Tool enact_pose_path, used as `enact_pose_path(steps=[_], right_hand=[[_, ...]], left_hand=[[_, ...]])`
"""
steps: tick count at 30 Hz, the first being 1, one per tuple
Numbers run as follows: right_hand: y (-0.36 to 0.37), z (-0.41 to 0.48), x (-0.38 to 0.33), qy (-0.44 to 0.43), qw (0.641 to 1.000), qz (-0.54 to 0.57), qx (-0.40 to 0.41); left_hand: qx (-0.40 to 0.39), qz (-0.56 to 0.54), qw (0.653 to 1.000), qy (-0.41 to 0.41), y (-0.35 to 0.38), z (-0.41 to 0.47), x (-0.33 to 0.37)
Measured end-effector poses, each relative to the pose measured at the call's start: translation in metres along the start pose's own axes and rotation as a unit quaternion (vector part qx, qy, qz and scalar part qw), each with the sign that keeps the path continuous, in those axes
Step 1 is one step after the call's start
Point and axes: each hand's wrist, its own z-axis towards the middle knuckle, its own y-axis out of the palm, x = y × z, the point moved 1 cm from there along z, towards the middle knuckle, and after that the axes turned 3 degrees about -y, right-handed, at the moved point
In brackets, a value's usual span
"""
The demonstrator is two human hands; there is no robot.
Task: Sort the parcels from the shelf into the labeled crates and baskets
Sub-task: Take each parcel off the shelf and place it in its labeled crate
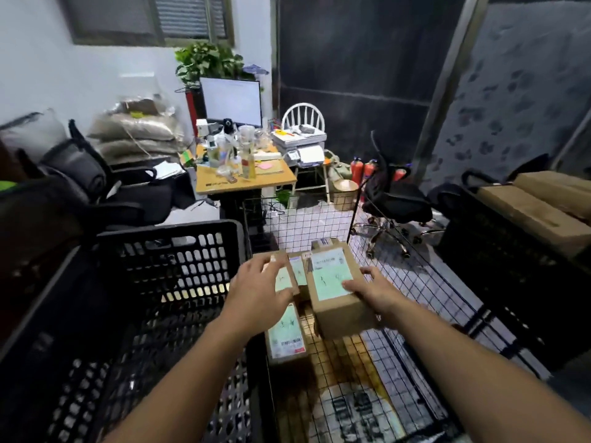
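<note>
Both my hands reach into a black wire basket point(396, 273) holding several brown cardboard parcels with pale green labels. My right hand point(372, 290) grips the right side of the largest parcel point(332, 282), which sits tilted on top of the others. My left hand point(259, 284) lies over a smaller parcel point(284, 276) to its left, fingers spread across its label. A flat parcel point(286, 334) lies below my left hand. A black plastic crate point(166, 251) stands just left of the basket, with nothing visible inside it.
Another black crate point(499, 251) at the right holds large cardboard boxes point(537, 215). Beyond the basket are a cluttered wooden desk point(246, 182) with a monitor, a white chair with a printer, a black office chair point(396, 199) and red extinguishers.
</note>
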Motion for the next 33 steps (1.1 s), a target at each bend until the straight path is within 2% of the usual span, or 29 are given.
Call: enact_pose_path(steps=[7, 12, 16, 23, 27, 33], right_hand=[[0.010, 0.032, 0.033, 0.071, 0.996, -0.053, -0.033], [0.021, 0.057, 0.062, 0.090, 0.995, -0.049, -0.017], [0.028, 0.071, 0.078, 0.117, 0.991, -0.046, -0.037], [0.031, 0.078, 0.086, 0.104, 0.994, 0.006, -0.045], [0.036, 0.083, 0.094, 0.078, 0.997, -0.014, -0.027], [0.036, 0.093, 0.097, 0.098, 0.994, -0.038, -0.042]], left_hand=[[-0.002, 0.040, 0.999, -0.028, 0.009, 0.013, -0.006], [-0.004, 0.031, 0.999, -0.040, 0.011, 0.012, -0.011], [0.000, 0.014, 0.999, -0.040, 0.013, 0.012, -0.014], [0.001, 0.002, 0.999, -0.041, 0.015, 0.011, -0.015], [-0.002, 0.005, 0.999, -0.041, 0.015, 0.011, -0.014], [-0.002, 0.005, 0.999, -0.045, 0.016, 0.010, -0.013]])
